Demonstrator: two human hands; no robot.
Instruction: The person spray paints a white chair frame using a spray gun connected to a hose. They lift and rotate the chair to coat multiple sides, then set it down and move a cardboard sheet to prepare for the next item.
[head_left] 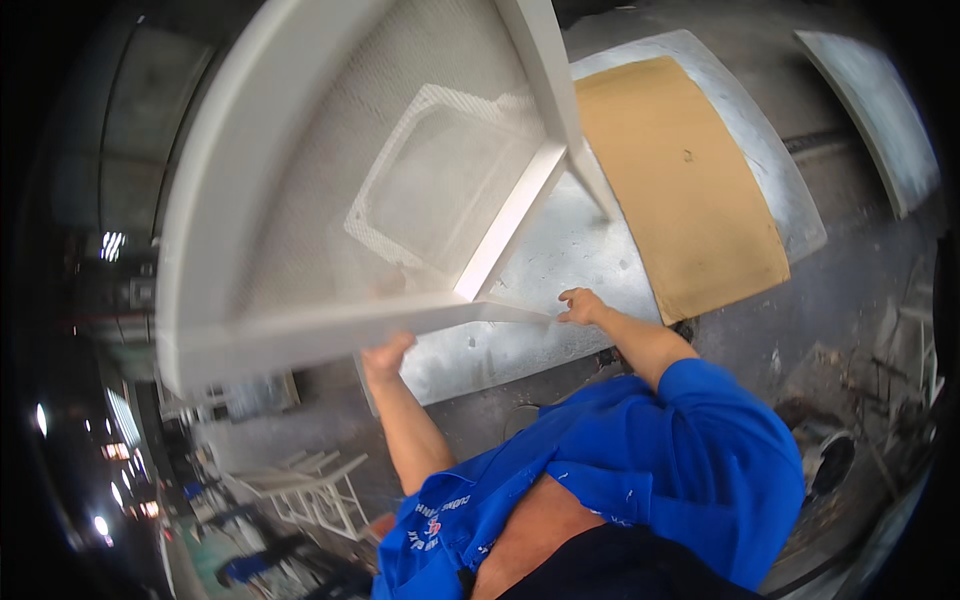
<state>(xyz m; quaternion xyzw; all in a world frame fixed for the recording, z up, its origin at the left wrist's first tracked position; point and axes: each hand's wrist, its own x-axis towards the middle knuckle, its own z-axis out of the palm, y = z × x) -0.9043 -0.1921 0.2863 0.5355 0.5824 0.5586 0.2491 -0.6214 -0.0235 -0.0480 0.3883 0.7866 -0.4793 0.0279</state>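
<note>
A large white mesh-panelled frame with tapering legs, like a piece of furniture, fills the upper left. It stands tilted above a grey metal sheet. My left hand is closed on the frame's lower rail; part of the fingers is hidden behind it, and the hand is slightly blurred. My right hand is at the tip of a thin white leg, over the sheet. Its fingers are apart and partly curled; whether they touch the leg is hard to tell.
A brown cardboard sheet lies on the metal sheet to the right. A curved pale panel stands at far right. White metal frames stand on the floor at lower left. Loose debris and a round dark-mouthed object lie at lower right.
</note>
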